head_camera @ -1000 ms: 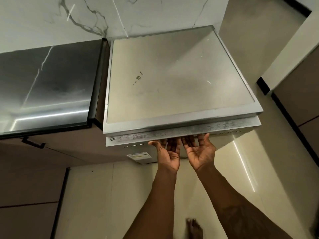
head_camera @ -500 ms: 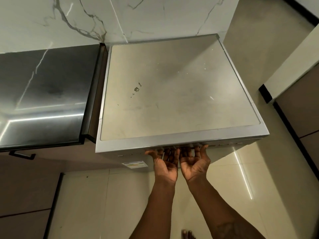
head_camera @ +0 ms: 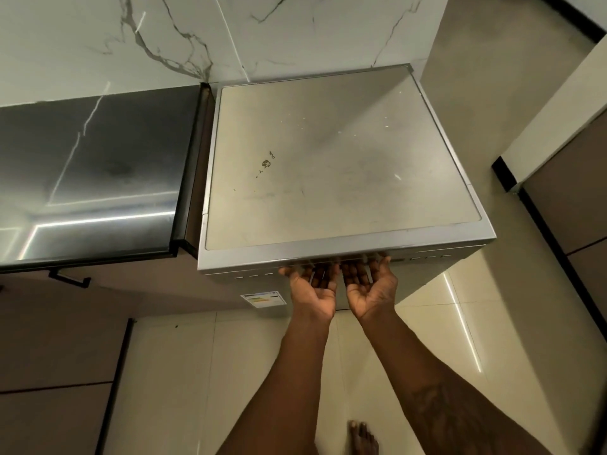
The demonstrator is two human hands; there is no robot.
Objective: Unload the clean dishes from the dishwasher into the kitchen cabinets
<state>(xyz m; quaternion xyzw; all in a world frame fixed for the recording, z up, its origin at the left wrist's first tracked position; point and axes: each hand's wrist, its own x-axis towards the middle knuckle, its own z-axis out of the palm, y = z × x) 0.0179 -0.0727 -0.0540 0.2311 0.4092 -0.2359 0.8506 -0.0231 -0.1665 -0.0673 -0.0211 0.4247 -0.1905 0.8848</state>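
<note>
A silver dishwasher point(head_camera: 338, 165) stands against the marble wall, and I see it from above. Its door point(head_camera: 427, 257) shows only as a narrow strip with small buttons under the top's front rim. My left hand point(head_camera: 312, 290) and my right hand point(head_camera: 371, 290) are side by side, palms up, at the middle of that strip. The fingertips of both hands hook into the gap under the rim and are hidden there. No dishes are in view.
A dark glossy countertop point(head_camera: 92, 172) adjoins the dishwasher on the left, with a black cabinet handle point(head_camera: 69, 279) below it. Brown cabinet fronts point(head_camera: 565, 208) line the right side. My bare foot point(head_camera: 361, 435) stands on the pale tiled floor point(head_camera: 197, 372).
The view has shifted over the dishwasher, and less of the door's top strip shows than before. Both hands have stayed at the door's top edge.
</note>
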